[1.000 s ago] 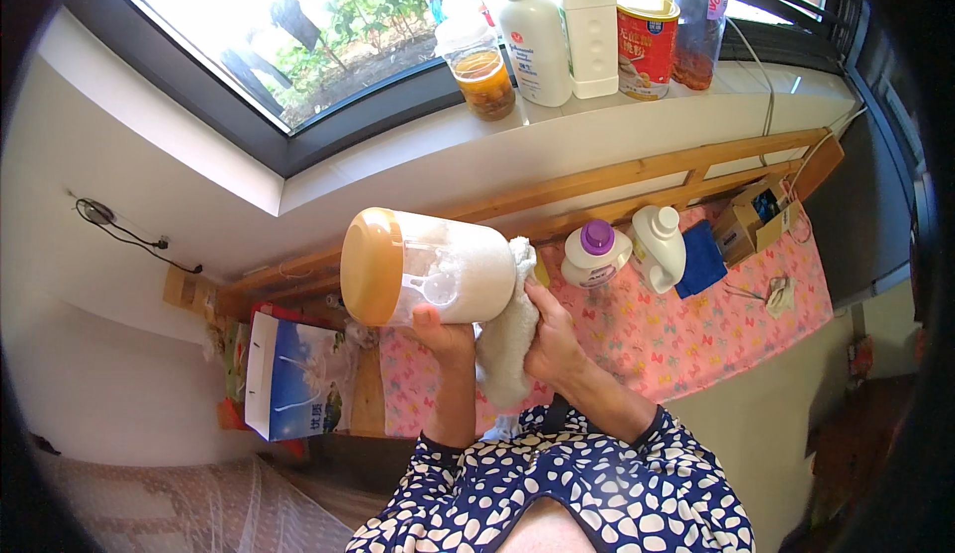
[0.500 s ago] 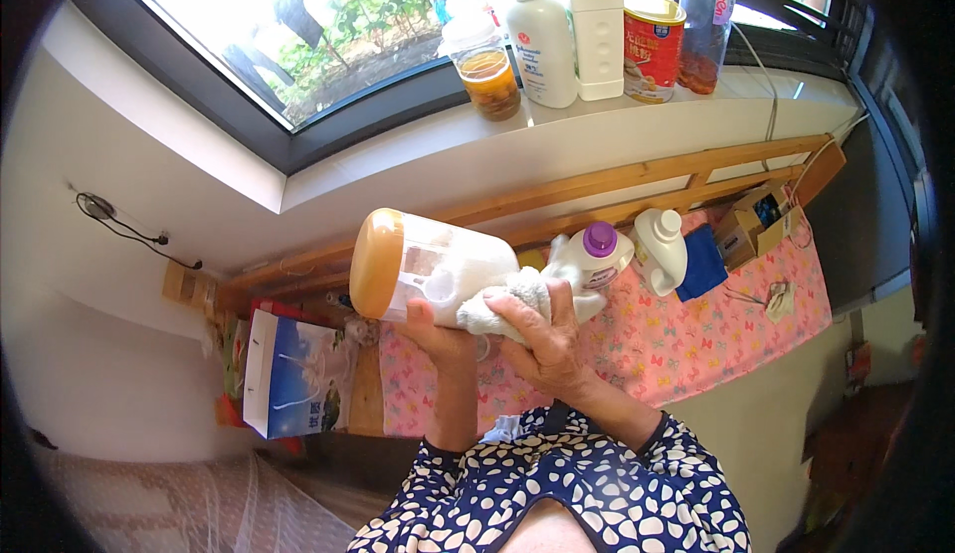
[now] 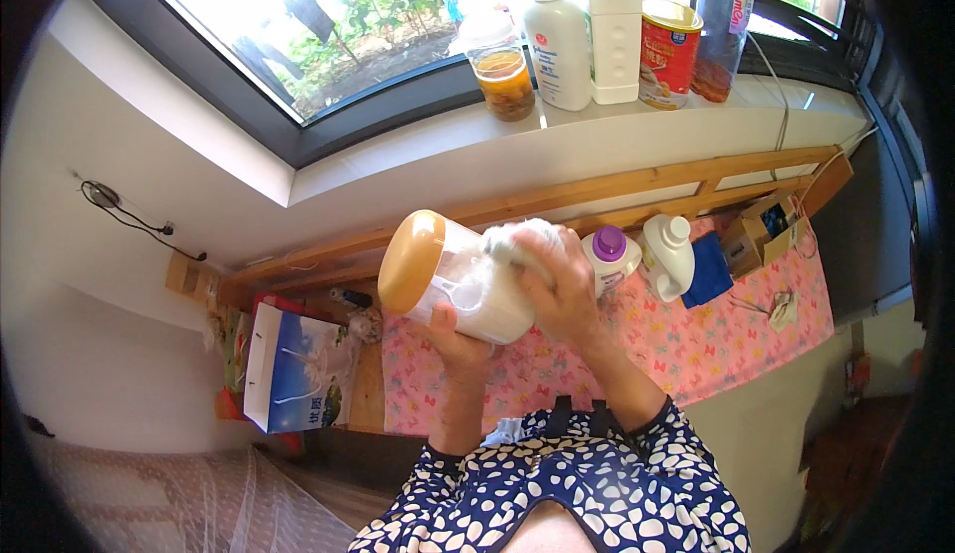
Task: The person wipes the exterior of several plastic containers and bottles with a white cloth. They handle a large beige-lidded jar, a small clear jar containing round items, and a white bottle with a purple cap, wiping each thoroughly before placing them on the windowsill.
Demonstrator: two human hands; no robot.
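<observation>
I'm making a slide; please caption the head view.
Left hand supports a tan-lidded jar of white powder; right hand holds a white cloth against its side.

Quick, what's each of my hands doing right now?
Left hand: closed, holding the orange-lidded jar, thumb on its near side.
Right hand: closed, holding the pale cloth against the jar.
</observation>
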